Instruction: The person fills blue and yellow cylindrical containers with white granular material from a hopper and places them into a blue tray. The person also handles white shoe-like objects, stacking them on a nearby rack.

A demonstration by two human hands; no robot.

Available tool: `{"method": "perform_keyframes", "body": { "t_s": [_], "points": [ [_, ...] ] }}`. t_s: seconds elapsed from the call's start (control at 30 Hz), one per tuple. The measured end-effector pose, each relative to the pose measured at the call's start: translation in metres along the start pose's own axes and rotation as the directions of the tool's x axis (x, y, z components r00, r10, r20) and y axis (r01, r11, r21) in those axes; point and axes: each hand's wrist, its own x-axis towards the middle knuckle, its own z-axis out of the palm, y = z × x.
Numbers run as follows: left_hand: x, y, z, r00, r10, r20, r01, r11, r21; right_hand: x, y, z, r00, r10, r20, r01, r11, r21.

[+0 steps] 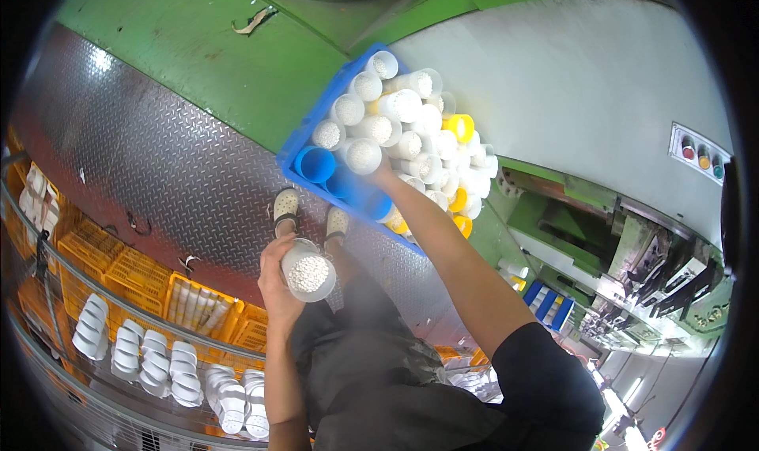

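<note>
My left hand is wrapped round a translucent cup filled with small white pellets, held above my lap. My right arm stretches out to a blue crate packed with several similar cups. There my right hand grips another pellet-filled cup near the crate's left side; its fingers are partly hidden behind that cup. Next to it lie an open blue cup and more blue cups. Yellow-rimmed cups sit among the white ones toward the right.
Patterned metal plate floor runs along the left. At lower left a wire rack carries white clog-shaped pieces and orange baskets. Green machinery and a panel with coloured buttons stand to the right.
</note>
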Motion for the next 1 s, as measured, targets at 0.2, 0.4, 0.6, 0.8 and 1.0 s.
{"method": "perform_keyframes", "body": {
  "t_s": [0.2,0.4,0.6,0.8,1.0],
  "points": [
    [-0.001,0.001,0.004,1.000,0.016,0.024,-0.016,1.000,0.000,-0.005,-0.001,-0.001,1.000,-0.008,-0.029,0.008,1.000,0.012],
    [-0.002,0.001,0.005,0.998,-0.009,0.055,0.008,1.000,0.021,0.020,0.030,0.026,0.989,-0.115,0.093,0.116,0.993,-0.004],
    [-0.004,-0.004,0.006,0.999,-0.010,0.051,0.010,1.000,-0.009,0.013,0.048,0.026,0.989,-0.141,0.045,0.141,0.990,0.004],
    [-0.003,-0.003,0.002,0.999,-0.012,0.037,0.013,0.999,-0.032,-0.004,0.003,-0.001,0.999,0.019,-0.051,-0.009,0.982,0.188],
    [0.000,-0.003,-0.002,1.000,0.016,0.014,-0.016,1.000,0.003,-0.016,-0.038,-0.030,0.989,0.143,0.038,-0.143,0.990,0.004]
  ]
}}
